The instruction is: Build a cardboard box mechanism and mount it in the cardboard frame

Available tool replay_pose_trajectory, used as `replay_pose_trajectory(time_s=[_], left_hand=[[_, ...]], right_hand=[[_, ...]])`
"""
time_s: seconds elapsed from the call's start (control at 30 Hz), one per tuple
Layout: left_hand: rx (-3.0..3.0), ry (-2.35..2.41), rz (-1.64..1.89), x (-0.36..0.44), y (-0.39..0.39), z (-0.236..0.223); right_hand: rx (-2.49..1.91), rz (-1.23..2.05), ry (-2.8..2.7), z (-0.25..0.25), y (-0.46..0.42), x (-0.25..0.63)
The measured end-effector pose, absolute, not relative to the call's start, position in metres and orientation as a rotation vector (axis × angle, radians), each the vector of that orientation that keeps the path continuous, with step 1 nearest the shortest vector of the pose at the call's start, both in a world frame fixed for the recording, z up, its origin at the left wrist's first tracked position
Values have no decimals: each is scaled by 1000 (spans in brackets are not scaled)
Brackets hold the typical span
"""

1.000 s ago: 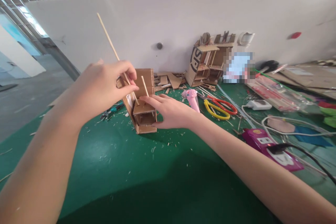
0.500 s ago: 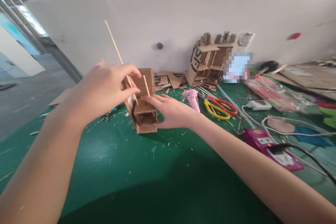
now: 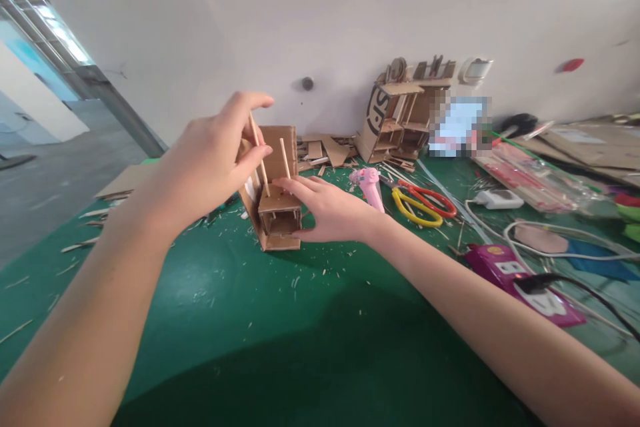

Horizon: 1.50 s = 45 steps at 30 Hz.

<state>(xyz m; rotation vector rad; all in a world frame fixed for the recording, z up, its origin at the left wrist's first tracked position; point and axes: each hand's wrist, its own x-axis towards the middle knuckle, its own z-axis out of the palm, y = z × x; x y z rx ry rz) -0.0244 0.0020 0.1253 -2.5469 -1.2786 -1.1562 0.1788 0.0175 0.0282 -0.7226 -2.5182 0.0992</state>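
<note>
A small cardboard shelf [image 3: 281, 201] stands on the green table, with a tall back panel and an open compartment facing me. My right hand [image 3: 330, 210] steadies it from the right, fingers on its top and thumb at its side. Near those fingertips a short wooden stick [image 3: 284, 157] rises from the top. Another wooden stick [image 3: 265, 177] stands toward the left of the top, its lower end at the cardboard. My left hand [image 3: 215, 153] holds this stick between thumb and fingers; its upper part is hidden by the hand.
To the right lie a pink glue gun [image 3: 369, 187], scissors [image 3: 417, 207] with red and yellow handles, and a purple power strip [image 3: 520, 287] with cables. A larger cardboard shelf [image 3: 375, 123] stands by the wall. Cardboard scraps [image 3: 335, 150] and wood slivers litter the green table [image 3: 235, 320].
My left hand has moved up and slightly right, its index finger raised. The long stick end that showed above the hand no longer shows. My right hand stays on the cardboard shelf.
</note>
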Motion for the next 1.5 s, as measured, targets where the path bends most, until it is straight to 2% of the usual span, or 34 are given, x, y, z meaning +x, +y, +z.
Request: replay_pose_trajectory(time_s=[0.1, 0.33, 1.13, 1.5], left_hand=[[-2513, -1276, -1156, -22, 1, 125], [-2395, -1410, -863, -17, -14, 129], [-2330, -1406, -710, -17, -15, 129], [-2376, -1205, -580, -26, -1, 120]], right_hand=[[-730, 102, -2524, 29, 17, 179], [-708, 84, -2511, 25, 19, 179], [-669, 115, -2453, 18, 21, 178], [-730, 140, -2418, 15, 21, 175]])
